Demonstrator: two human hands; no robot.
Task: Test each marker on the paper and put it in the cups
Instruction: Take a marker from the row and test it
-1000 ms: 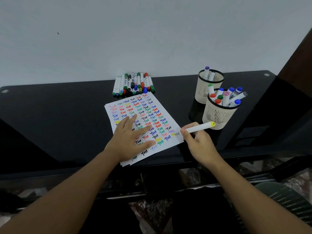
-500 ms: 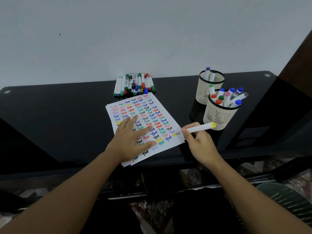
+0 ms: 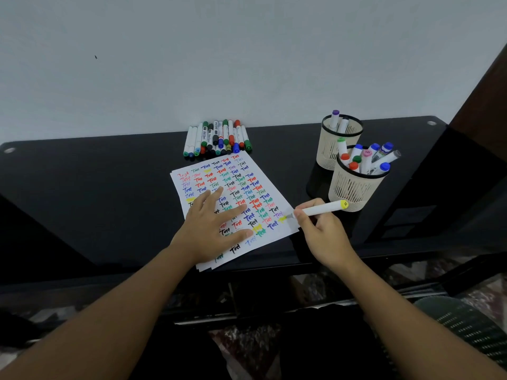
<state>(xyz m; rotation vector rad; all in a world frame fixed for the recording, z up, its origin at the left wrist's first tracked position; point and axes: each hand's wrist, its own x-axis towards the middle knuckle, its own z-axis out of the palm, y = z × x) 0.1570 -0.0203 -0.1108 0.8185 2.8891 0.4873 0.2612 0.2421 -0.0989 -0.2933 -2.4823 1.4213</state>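
A white paper covered in coloured "Test" words lies on the black table. My left hand presses flat on the sheet with spread fingers. My right hand grips a white marker with a yellow end; its tip touches the paper's right edge at a yellow mark. Several capped markers lie in a row beyond the paper. At the right stand two cream mesh cups: the near cup holds several markers, the far cup holds two.
A pale wall rises behind the table. A dark wooden panel stands at the far right. The table's front edge runs just below the paper, with a lower shelf and a green woven seat beneath.
The marker tip has made small strokes at the paper's right edge, where a yellow mark now shows. My left hand has stayed flat on the sheet.
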